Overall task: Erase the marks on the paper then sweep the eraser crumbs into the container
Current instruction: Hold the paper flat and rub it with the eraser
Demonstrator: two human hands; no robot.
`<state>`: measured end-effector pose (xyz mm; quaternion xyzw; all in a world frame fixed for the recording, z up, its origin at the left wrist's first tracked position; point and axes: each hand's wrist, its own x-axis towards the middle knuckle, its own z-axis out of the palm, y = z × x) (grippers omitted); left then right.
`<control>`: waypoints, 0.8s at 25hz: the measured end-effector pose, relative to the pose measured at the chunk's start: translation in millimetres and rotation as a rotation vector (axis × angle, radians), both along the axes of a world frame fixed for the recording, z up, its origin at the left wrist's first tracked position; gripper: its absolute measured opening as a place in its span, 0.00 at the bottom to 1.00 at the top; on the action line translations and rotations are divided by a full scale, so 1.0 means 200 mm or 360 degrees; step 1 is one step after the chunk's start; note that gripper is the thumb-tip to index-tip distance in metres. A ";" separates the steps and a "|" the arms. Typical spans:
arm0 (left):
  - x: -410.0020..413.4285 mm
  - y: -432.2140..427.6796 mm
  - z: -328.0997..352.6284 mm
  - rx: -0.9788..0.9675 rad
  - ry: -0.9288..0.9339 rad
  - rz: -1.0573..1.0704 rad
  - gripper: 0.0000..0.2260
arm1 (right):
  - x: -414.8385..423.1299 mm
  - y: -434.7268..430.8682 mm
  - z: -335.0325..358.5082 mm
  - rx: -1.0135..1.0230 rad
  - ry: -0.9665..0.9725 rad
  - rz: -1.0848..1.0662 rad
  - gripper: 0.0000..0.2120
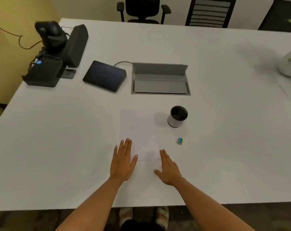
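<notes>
A white sheet of paper (139, 130) lies flat on the white table (58, 139); any marks on it are too faint to make out. My left hand (123, 161) lies flat with straight fingers, its fingertips on the sheet's near left corner. My right hand (169, 169) is flat and open at the sheet's near right corner. A small eraser in a blue and yellow sleeve (180, 141) sits to the right of the paper, apart from both hands. Beyond the eraser a round container (177, 116) with a dark inside stands upright.
A grey cable hatch with a raised lid (160, 79) is set into the table behind the paper. A black tablet stand (104, 75), speaker and camera gear (58, 47) occupy the far left. A white plant pot (288, 64) stands at the right edge. Office chairs line the far side.
</notes>
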<state>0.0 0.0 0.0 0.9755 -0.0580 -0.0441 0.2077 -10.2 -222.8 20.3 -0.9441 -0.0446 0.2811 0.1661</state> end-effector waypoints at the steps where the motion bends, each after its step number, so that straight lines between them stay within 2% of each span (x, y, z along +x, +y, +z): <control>1: -0.02 0.02 -0.02 0.0054 0.0035 0.0008 0.31 | -0.01 0.01 -0.03 0.0025 0.0142 0.0005 0.41; 3: -0.05 0.06 -0.09 0.0195 0.0175 0.0008 0.31 | -0.03 0.01 -0.07 -0.0023 0.0279 0.0052 0.42; 6: -0.07 0.13 -0.17 0.0255 0.0579 -0.0055 0.34 | -0.03 0.04 -0.11 -0.0028 0.0246 0.0130 0.40; 9: -0.07 0.15 -0.18 0.0316 0.0768 -0.0132 0.35 | 0.00 0.07 -0.13 -0.0010 0.0204 0.0167 0.39; 14: -0.07 0.17 -0.20 0.0373 0.0826 -0.0162 0.37 | -0.02 0.08 -0.17 -0.0048 0.0216 0.0102 0.37; 20: -0.03 0.20 -0.23 0.0382 0.0740 -0.0281 0.43 | -0.04 0.10 -0.23 0.0022 0.0107 -0.0074 0.32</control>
